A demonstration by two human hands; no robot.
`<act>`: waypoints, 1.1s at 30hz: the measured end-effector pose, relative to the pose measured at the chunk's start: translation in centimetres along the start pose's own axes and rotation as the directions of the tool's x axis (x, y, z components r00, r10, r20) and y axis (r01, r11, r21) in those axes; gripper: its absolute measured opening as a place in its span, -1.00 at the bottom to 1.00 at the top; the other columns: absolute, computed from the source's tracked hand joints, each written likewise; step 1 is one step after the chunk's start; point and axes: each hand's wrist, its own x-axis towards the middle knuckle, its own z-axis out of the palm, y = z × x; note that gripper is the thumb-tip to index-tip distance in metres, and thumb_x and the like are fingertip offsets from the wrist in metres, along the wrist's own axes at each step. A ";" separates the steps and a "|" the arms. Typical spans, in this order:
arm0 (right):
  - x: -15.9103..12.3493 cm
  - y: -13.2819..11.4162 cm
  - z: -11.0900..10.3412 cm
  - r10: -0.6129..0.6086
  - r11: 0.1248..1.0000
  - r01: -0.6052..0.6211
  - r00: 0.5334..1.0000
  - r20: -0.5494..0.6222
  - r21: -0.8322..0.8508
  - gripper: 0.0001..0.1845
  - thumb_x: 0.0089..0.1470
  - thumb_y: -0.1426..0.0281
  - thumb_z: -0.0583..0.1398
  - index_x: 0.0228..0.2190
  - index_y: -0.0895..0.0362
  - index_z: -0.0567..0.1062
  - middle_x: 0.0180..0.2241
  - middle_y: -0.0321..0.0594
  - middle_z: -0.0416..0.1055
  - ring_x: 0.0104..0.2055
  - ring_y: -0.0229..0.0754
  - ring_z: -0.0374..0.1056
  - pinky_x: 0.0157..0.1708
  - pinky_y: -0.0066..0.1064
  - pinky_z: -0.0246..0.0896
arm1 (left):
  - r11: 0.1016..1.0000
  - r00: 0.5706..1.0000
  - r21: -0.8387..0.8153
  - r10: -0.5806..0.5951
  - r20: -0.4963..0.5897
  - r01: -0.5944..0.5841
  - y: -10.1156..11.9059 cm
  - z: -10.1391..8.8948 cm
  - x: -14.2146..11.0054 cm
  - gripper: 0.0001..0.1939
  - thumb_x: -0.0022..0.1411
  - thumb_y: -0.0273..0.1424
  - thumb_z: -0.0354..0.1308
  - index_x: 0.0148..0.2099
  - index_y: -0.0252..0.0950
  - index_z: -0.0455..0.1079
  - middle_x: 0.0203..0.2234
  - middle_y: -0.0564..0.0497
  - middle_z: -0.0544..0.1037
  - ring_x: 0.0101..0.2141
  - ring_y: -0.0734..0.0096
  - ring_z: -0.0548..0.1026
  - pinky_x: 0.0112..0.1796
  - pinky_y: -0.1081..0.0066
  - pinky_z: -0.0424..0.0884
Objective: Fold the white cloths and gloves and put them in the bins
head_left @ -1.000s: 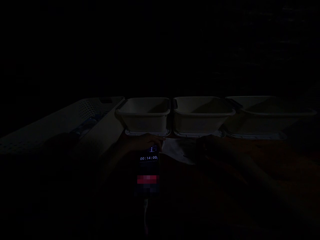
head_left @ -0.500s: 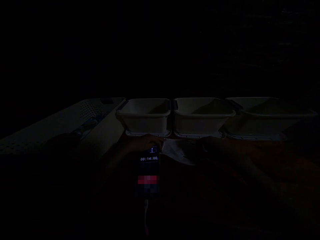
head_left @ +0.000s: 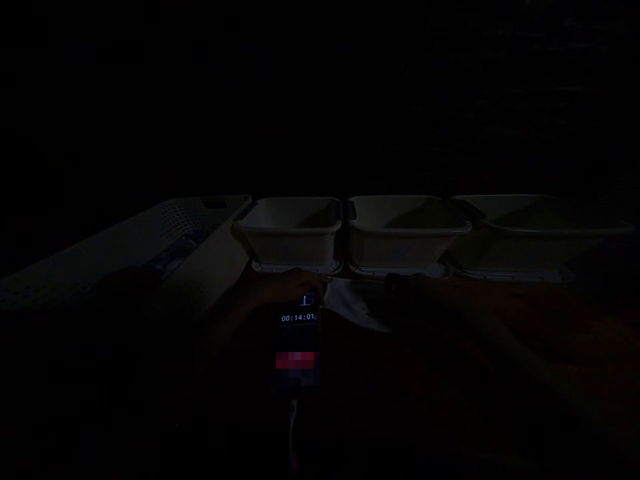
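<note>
Room was near black; reddish worktop (head_left: pixel 500 313) (barely lit) carried three white tubs (head_left: pixel 290 230). Left hand (head_left: pixel 285 287) touched phone (head_left: pixel 299 327); both grips unreadable.

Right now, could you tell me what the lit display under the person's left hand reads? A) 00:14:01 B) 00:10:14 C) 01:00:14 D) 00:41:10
A: in the dark head view, the phone screen just below the left hand shows 00:14:01, in front of the leftmost of three white tubs.
</note>
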 end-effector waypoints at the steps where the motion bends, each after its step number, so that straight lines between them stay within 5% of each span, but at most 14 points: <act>1: 0.2 -0.1 0.1 -0.002 1.000 0.001 1.000 0.029 0.018 -0.79 0.12 0.29 0.08 -0.24 0.06 0.44 -0.22 -0.17 0.41 -0.26 -0.29 0.33 -0.29 -0.45 0.25 | 1.000 1.000 0.005 0.001 -0.001 -0.001 -0.1 0.0 0.0 -0.61 0.10 -0.69 -0.15 -0.24 -0.29 0.45 0.13 0.02 0.24 0.11 0.40 0.23 0.01 0.41 0.22; 8: 1.5 -0.7 0.6 0.008 0.990 -0.028 0.990 0.143 0.137 -0.76 0.03 0.42 0.16 -0.20 0.17 0.47 -0.38 -0.15 0.50 -0.45 -0.35 0.35 -0.51 -0.60 0.11 | 1.000 1.000 0.004 0.002 -0.004 -0.002 0.1 0.0 0.1 -0.62 0.10 -0.68 -0.16 -0.25 -0.30 0.45 0.13 0.01 0.24 0.12 0.37 0.22 0.03 0.39 0.19; 21: 0.8 0.1 0.3 0.053 0.984 -0.072 0.991 0.122 0.160 -0.71 0.00 0.44 0.17 -0.18 0.14 0.48 -0.28 -0.09 0.49 -0.35 -0.25 0.39 -0.41 -0.52 0.19 | 1.000 1.000 -0.014 0.002 -0.003 -0.002 0.1 0.1 0.1 -0.63 0.09 -0.69 -0.15 -0.26 -0.31 0.44 0.13 0.01 0.24 0.12 0.39 0.21 0.03 0.41 0.18; 33: 0.3 1.6 -0.6 -0.018 0.990 0.009 0.998 0.062 0.141 -0.83 -0.07 0.52 0.18 -0.37 0.16 0.54 -0.37 -0.18 0.50 -0.44 -0.40 0.36 -0.44 -0.62 0.13 | 1.000 1.000 0.001 -0.010 -0.017 0.010 0.8 0.1 0.0 -0.65 0.13 -0.66 -0.15 -0.27 -0.30 0.44 0.12 0.01 0.26 0.11 0.41 0.23 0.02 0.43 0.19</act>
